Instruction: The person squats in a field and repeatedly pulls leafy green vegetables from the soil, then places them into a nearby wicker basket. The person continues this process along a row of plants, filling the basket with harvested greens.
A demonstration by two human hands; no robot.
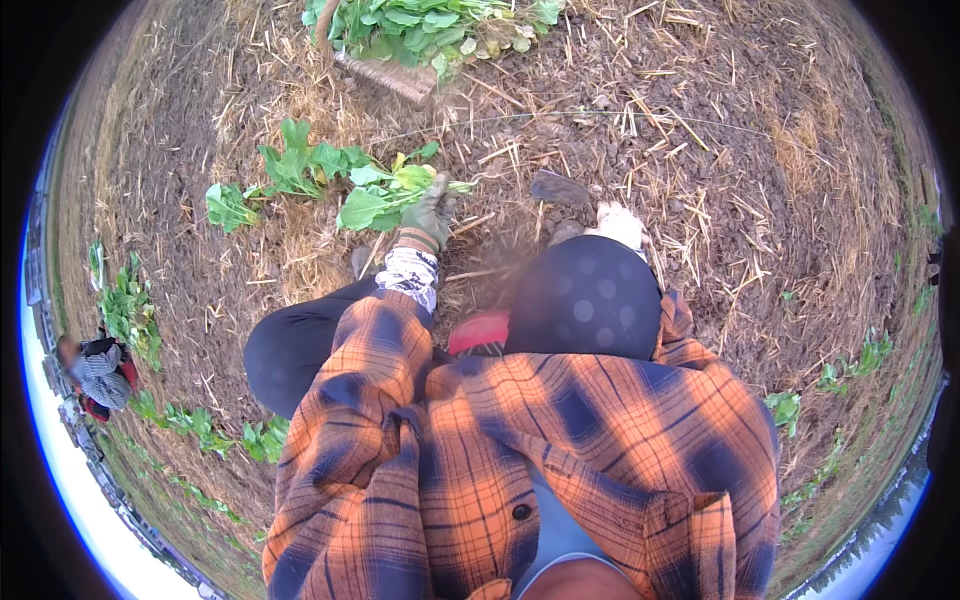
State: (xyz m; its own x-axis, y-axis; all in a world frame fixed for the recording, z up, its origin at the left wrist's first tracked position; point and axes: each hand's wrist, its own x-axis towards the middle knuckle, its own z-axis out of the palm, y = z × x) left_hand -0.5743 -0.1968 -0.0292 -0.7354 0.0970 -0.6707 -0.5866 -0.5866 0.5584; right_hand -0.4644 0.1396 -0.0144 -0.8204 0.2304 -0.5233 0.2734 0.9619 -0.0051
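My left hand (429,214), in a dirty work glove, holds a green leafy plant (390,193) near its stem base. Its thin pale root points right and its leaves spread left. More cut or pulled leafy plants (296,165) lie on the soil just beyond to the left. Beside my right knee, my right hand (619,223) is low to the ground, partly hidden by the knee. A flat dark blade-like piece (559,187) lies next to its fingers; whether the hand grips a handle is hidden.
A woven basket (394,79) with a curved handle stands ahead, heaped with green leaves (427,30). Straw-strewn soil (705,180) surrounds me. Something red (480,332) shows between my legs. At the far left another person (105,375) sits near a row of leafy plants (129,307).
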